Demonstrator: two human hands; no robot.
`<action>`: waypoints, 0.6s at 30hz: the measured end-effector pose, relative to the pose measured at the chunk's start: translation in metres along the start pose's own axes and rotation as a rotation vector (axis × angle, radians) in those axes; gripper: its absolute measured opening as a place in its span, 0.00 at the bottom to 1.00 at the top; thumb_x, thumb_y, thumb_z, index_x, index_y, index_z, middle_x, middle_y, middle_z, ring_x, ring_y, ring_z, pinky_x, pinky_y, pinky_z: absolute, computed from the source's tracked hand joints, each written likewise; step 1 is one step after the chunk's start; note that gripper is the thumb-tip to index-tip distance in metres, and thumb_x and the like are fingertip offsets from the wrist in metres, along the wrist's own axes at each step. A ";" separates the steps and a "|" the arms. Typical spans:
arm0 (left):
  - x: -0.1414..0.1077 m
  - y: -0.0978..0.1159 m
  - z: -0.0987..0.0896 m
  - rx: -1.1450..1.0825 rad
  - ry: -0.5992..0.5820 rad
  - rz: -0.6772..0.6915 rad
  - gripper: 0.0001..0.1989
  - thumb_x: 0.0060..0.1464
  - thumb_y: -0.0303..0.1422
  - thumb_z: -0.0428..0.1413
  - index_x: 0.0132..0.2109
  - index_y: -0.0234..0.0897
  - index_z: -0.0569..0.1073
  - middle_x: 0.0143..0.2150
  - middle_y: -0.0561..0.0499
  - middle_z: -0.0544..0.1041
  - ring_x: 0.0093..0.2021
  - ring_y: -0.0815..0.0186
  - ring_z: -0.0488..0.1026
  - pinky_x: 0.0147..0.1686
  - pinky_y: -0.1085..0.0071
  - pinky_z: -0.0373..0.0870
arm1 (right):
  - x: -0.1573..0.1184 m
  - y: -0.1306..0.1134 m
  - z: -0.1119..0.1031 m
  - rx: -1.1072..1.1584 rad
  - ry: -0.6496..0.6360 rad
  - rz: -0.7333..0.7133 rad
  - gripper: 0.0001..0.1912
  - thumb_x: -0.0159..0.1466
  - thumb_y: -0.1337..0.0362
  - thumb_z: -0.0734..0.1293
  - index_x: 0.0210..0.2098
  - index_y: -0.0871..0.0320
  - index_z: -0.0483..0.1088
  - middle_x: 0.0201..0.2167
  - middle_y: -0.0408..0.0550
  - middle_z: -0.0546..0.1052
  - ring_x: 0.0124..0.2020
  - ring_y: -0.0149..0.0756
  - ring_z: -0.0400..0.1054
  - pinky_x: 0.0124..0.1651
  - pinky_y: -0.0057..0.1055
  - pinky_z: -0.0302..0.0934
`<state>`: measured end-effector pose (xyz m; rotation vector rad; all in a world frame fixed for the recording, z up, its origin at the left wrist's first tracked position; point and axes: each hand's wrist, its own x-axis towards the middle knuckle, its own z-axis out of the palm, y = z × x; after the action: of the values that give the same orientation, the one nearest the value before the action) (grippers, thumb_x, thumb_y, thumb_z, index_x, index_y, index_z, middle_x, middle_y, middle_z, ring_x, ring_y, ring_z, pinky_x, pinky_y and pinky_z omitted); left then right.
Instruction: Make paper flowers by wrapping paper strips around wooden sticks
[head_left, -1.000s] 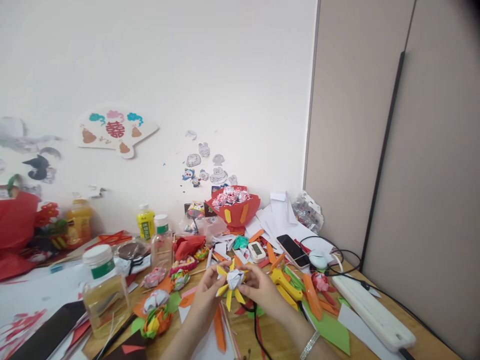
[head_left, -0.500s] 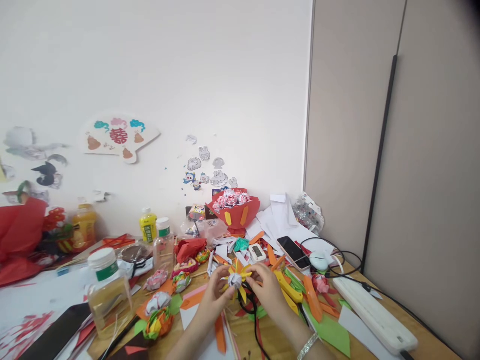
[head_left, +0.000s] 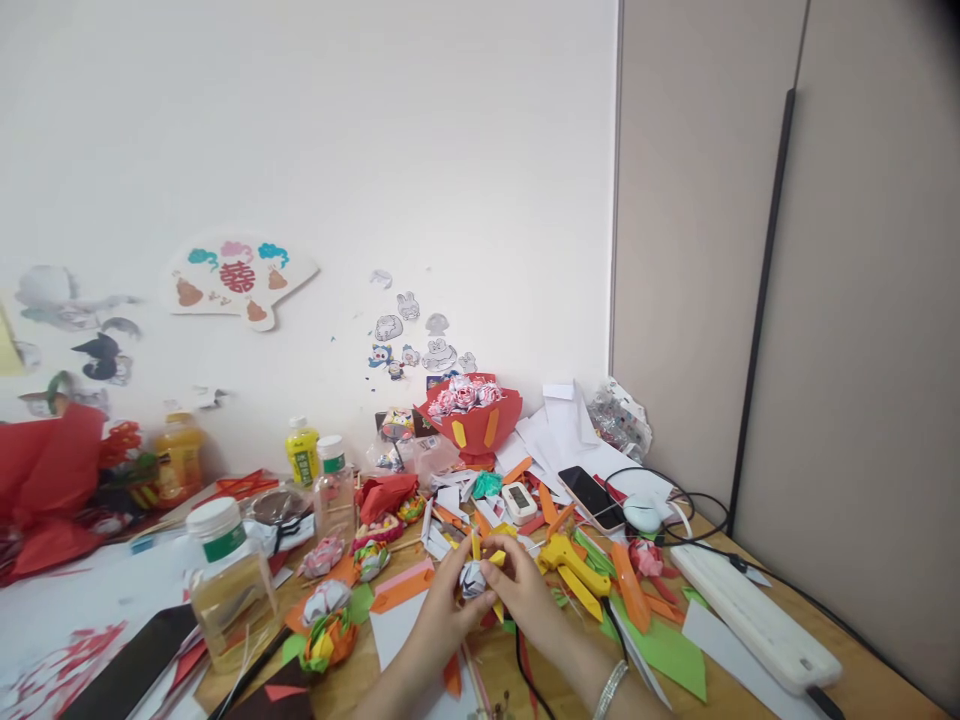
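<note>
Both hands meet over the front middle of the table around a paper flower [head_left: 472,580] with a white crumpled centre and yellow pointed petals. My left hand [head_left: 448,603] has its fingers closed on the flower's left side. From the right, my right hand [head_left: 517,585] pinches it, thumb against the white centre. Some petals are hidden behind the fingers. A yellow glue gun [head_left: 574,565] lies just right of my right hand, and orange and yellow paper strips are scattered around.
A red bouquet [head_left: 472,425] stands by the wall. Clear jars [head_left: 232,590], crumpled paper flowers [head_left: 330,640] and a black strip [head_left: 135,665] are at left. A phone [head_left: 591,498], a timer [head_left: 519,503], cables and a white power strip [head_left: 757,615] lie at right.
My right hand has moved left, closer to my left hand, and its thumb now presses the white centre. The flower has turned, and more of the yellow glue gun shows.
</note>
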<state>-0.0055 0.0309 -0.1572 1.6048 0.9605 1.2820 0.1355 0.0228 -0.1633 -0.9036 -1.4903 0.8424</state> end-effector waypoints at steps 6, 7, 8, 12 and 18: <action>-0.001 -0.007 0.003 0.194 -0.114 0.024 0.30 0.39 0.33 0.62 0.53 0.39 0.67 0.54 0.43 0.68 0.59 0.50 0.56 0.59 0.57 0.49 | 0.003 0.001 -0.004 0.006 -0.059 0.003 0.13 0.57 0.56 0.64 0.37 0.58 0.66 0.35 0.46 0.70 0.36 0.36 0.65 0.40 0.32 0.61; -0.001 -0.008 0.004 0.217 -0.124 0.029 0.31 0.40 0.33 0.60 0.54 0.39 0.65 0.55 0.43 0.67 0.59 0.51 0.57 0.59 0.57 0.49 | 0.003 -0.001 -0.005 -0.016 -0.064 -0.001 0.12 0.57 0.57 0.65 0.37 0.57 0.66 0.35 0.46 0.70 0.37 0.37 0.65 0.41 0.33 0.60; -0.001 -0.009 0.005 0.231 -0.131 0.031 0.31 0.41 0.32 0.59 0.55 0.39 0.64 0.56 0.43 0.67 0.59 0.52 0.57 0.59 0.58 0.49 | 0.003 -0.001 -0.006 -0.038 -0.063 0.002 0.12 0.56 0.58 0.65 0.37 0.57 0.67 0.36 0.46 0.70 0.39 0.38 0.65 0.43 0.33 0.60; 0.003 -0.010 0.004 0.224 -0.099 0.014 0.33 0.42 0.29 0.58 0.57 0.38 0.61 0.55 0.44 0.68 0.58 0.55 0.59 0.57 0.61 0.53 | 0.007 0.004 -0.011 -0.057 -0.012 0.058 0.14 0.58 0.55 0.63 0.38 0.57 0.68 0.39 0.48 0.72 0.42 0.40 0.65 0.45 0.34 0.58; 0.016 -0.011 -0.015 0.223 0.278 -0.136 0.37 0.37 0.39 0.61 0.55 0.33 0.61 0.38 0.47 0.76 0.42 0.57 0.72 0.42 0.66 0.66 | 0.021 0.016 -0.027 0.050 0.215 0.187 0.26 0.52 0.41 0.61 0.30 0.59 0.67 0.23 0.44 0.69 0.23 0.34 0.63 0.28 0.30 0.58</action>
<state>-0.0185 0.0515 -0.1601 1.5190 1.4032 1.3635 0.1627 0.0493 -0.1653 -1.0731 -1.2074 0.8839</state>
